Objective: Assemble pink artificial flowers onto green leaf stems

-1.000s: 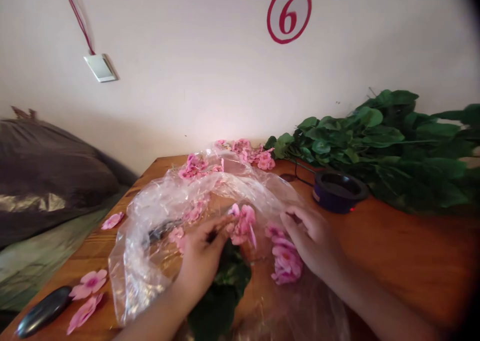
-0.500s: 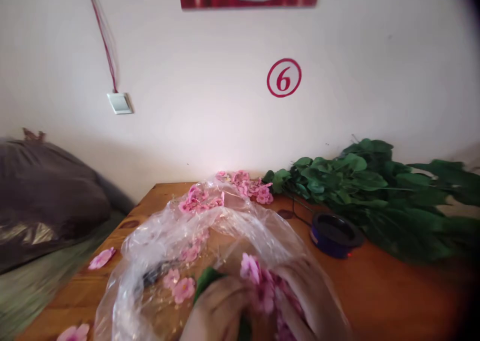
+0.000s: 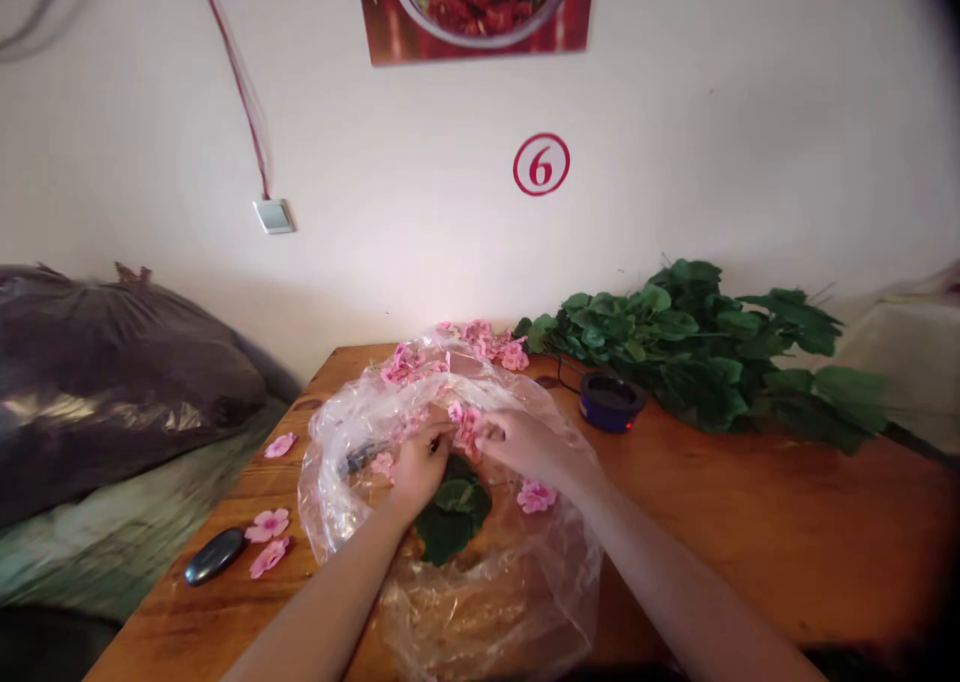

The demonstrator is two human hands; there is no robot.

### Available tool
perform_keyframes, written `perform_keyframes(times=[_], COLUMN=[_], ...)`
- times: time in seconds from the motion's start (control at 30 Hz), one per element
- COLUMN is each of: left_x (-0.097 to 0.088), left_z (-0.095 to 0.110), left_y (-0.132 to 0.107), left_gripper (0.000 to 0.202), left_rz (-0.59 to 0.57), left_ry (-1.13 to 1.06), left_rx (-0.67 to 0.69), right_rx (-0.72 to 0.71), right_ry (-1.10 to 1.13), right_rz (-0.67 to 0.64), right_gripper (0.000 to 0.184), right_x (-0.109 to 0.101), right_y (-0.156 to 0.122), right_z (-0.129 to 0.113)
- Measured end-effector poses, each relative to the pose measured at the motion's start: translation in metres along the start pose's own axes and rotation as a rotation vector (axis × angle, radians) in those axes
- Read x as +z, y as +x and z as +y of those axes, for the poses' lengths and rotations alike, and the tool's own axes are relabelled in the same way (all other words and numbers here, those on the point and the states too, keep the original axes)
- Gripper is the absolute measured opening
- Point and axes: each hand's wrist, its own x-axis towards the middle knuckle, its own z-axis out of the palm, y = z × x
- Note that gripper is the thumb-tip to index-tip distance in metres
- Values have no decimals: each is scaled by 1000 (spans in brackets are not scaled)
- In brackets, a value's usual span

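Pink artificial flowers (image 3: 466,428) sit between my two hands, above a clear plastic bag (image 3: 480,612). My left hand (image 3: 421,467) is closed, and green leaves (image 3: 454,518) stick out below it toward me; its grip on their stem is partly hidden. With bent fingers, my right hand (image 3: 516,442) pinches at the right side of the pink flowers. A loose pink blossom (image 3: 536,496) lies on the bag under my right wrist. More pink flowers (image 3: 405,362) rest on the bag's far side.
Loose blossoms (image 3: 268,525) and a dark glossy oval object (image 3: 215,556) lie on the wooden table's (image 3: 720,542) left side. A blue round device (image 3: 611,402) with a red light and a heap of green foliage (image 3: 675,342) are at right. A dark bag (image 3: 112,382) stands left.
The camera view has tilted down and drawn back, showing both forearms and more of the table. Both hands remain together at the pink flowers, with the green leaves now more visible.
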Motion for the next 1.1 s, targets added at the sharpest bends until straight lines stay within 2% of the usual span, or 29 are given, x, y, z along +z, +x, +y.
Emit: perform_keyframes(times=[0.07, 0.13, 0.2, 0.27, 0.37, 0.5, 0.53, 0.57, 0.63, 0.67, 0.77, 0.87, 0.93, 1.0, 1.1], left_x=[1, 1, 3, 5, 3, -12, -16, -20, -24, -23, -16, -9, -6, -4, 3], left_z=[1, 3, 3, 4, 9, 31, 39, 46, 58, 61, 61, 49, 39, 30, 20], left_y=[0, 0, -1, -1, 0, 2, 2, 1, -1, -3, -8, -8, -6, -5, -7], left_gripper=[21, 19, 18, 16, 15, 13, 12, 14, 13, 13, 11, 18, 21, 25, 25], left_rz=[-40, -83, -120, -128, -144, -88, -110, -180, -416, -499, -598, -619, -609, -574, -456], left_ry=[-34, -73, -133, -159, -155, -60, -29, 4, 89, 145, 277, 159, 14, -106, -272], left_rx=[18, 25, 69, 90, 139, 244, 288, 328, 385, 388, 366, 324, 229, 78, -120], right_rx=[-72, -156, -219, -240, -204, -44, -8, 17, 46, 55, 58, 51, 82, 129, 188], right_ry=[37, 37, 28, 50, 101, 101, 102, 100, 94, 95, 169, 362, 522, 648, 711], right_rz=[63, 51, 33, 35, 41, 84, 97, 113, 151, 174, 229, 193, 134, 97, 74], right_gripper=[44, 67, 73, 65, 44, 20, 14, 11, 15, 18, 22, 22, 23, 25, 16], right_x=[9, 18, 27, 32, 35, 30, 28, 26, 24, 24, 24, 25, 24, 22, 18], right_y=[6, 7, 5, 4, 4, 7, 7, 7, 8, 8, 8, 10, 11, 11, 9], right_z=[9, 22, 33, 40, 44, 45, 45, 45, 45, 44, 44, 46, 48, 49, 48])
